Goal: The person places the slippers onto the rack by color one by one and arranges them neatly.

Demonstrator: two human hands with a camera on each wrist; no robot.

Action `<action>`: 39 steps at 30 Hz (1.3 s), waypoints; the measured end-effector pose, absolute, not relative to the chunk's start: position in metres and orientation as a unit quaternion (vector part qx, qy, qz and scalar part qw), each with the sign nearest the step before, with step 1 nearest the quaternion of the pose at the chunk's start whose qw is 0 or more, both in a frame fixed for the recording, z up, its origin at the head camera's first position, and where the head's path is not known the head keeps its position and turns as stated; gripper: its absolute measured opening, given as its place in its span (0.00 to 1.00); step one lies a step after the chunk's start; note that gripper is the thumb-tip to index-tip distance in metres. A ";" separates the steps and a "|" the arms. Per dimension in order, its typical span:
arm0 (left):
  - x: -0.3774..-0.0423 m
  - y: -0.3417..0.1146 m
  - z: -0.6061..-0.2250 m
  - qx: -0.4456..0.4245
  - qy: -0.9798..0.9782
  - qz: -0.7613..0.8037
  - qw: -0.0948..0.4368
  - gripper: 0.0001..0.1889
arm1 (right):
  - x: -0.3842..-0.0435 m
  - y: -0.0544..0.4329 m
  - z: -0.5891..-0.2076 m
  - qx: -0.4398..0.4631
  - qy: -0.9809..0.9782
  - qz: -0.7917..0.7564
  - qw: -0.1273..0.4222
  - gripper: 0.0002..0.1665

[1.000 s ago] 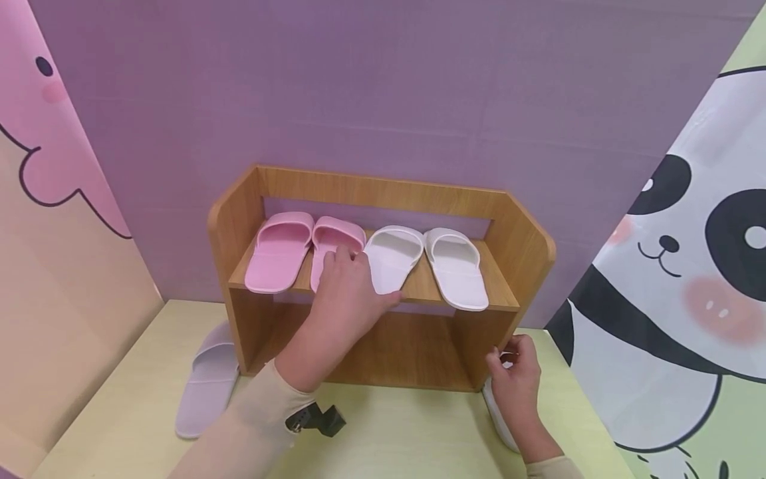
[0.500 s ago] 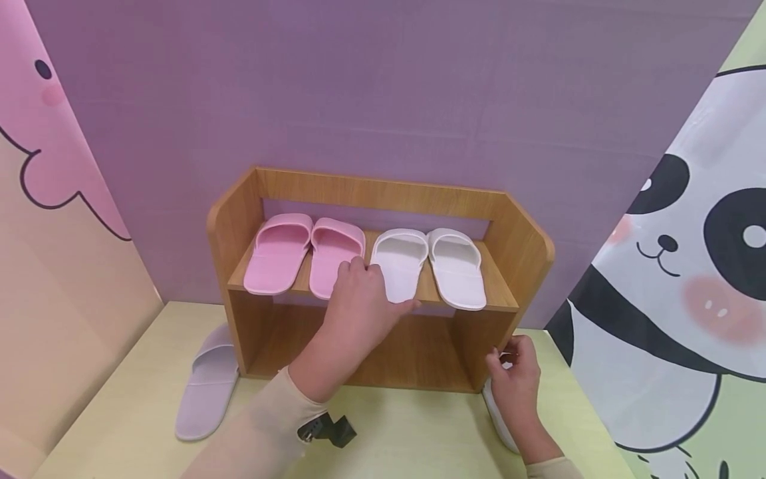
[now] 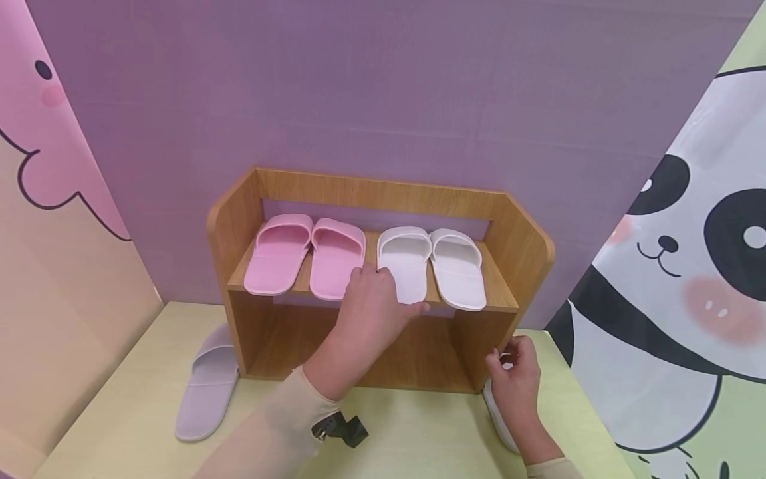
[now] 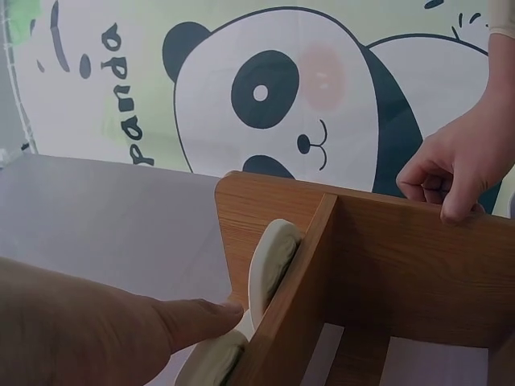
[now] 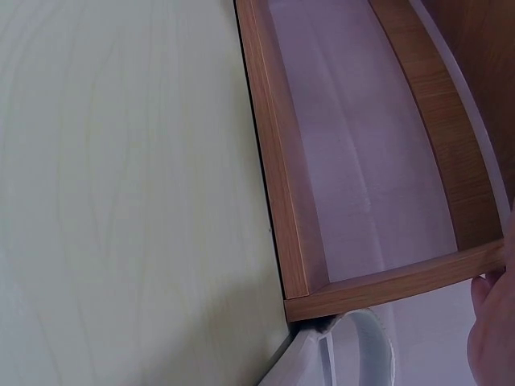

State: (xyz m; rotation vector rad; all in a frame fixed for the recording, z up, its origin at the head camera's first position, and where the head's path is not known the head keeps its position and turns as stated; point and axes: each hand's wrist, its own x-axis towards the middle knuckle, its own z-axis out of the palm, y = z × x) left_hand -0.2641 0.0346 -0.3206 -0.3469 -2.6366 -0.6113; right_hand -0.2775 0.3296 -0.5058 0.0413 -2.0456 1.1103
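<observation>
My left hand (image 3: 374, 309) grips the front of the inner white slipper (image 3: 403, 263), its fingers by the left side and its thumb across the toe edge. In the left wrist view that thumb (image 4: 197, 320) meets the slipper's sole. The other white slipper (image 3: 457, 269) lies right beside it, straps touching. A pair of pink slippers (image 3: 337, 259) sits to the left on the same upper shelf. My right hand (image 3: 517, 376) pinches the front edge of the wooden shoe rack's right side panel (image 4: 418, 253); its curled fingers show in the left wrist view.
A greyish-lilac slipper (image 3: 206, 392) stands on the table (image 3: 419, 432) against the rack's left side. Another pale slipper (image 3: 498, 419) is partly hidden under my right hand. Behind the rack rises a purple wall (image 3: 383, 86), with a panda-printed panel (image 3: 676, 279) at the right.
My left hand has shifted right with the inner white slipper, which now stands straighter, farther from the pink pair and close against its mate. The right hand has stayed put.
</observation>
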 end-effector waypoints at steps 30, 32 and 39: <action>-0.269 0.027 -0.329 -0.164 -0.926 -0.245 0.235 0.41 | -0.278 0.328 -0.505 0.013 -0.808 0.442 0.389 0.11; -0.268 0.027 -0.330 -0.166 -0.925 -0.250 0.232 0.41 | -0.278 0.328 -0.505 0.012 -0.808 0.442 0.389 0.11; -0.257 0.019 -0.333 -0.188 -0.908 -0.303 0.222 0.41 | -0.277 0.328 -0.505 0.011 -0.806 0.446 0.389 0.11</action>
